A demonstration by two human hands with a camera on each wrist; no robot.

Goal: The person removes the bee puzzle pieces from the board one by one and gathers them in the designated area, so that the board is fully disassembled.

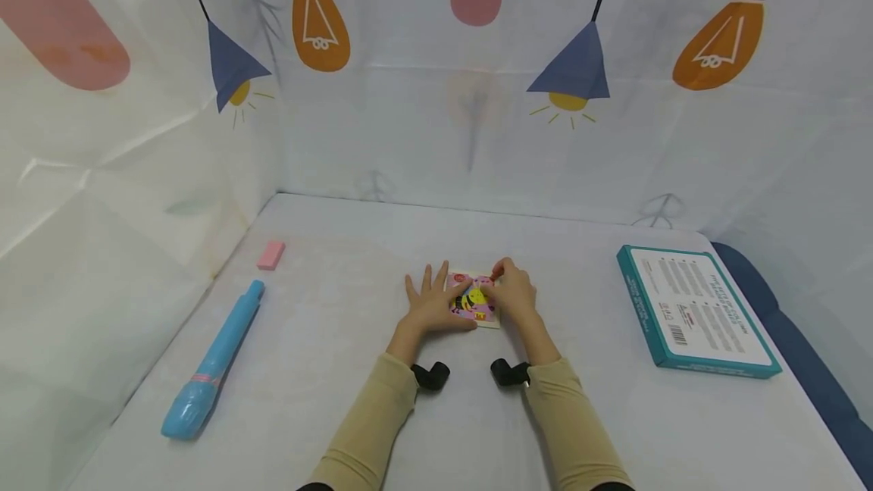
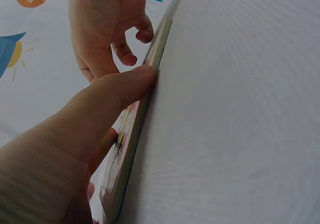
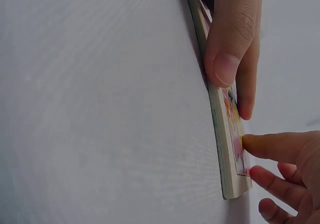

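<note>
A small wooden picture puzzle (image 1: pixel 470 303) with a yellow and black bee on pink lies flat on the white table. The left hand (image 1: pixel 431 311) rests on its left side with spread fingers. In the left wrist view, the left thumb presses along the near edge of the puzzle board (image 2: pixel 134 141). The right hand (image 1: pixel 516 295) is at the board's right side. In the right wrist view, the right hand (image 3: pixel 300 171) touches the picture with an extended thumb, while its other fingers are loosely bent beside the board (image 3: pixel 227 156).
To the left lie a light blue tube-shaped object (image 1: pixel 217 358) and a pink eraser-like block (image 1: pixel 270 255). A flat teal and white box (image 1: pixel 699 309) sits at the right, close to a dark blue chair (image 1: pixel 784 324). A printed white curtain (image 1: pixel 409 127) hangs behind the table.
</note>
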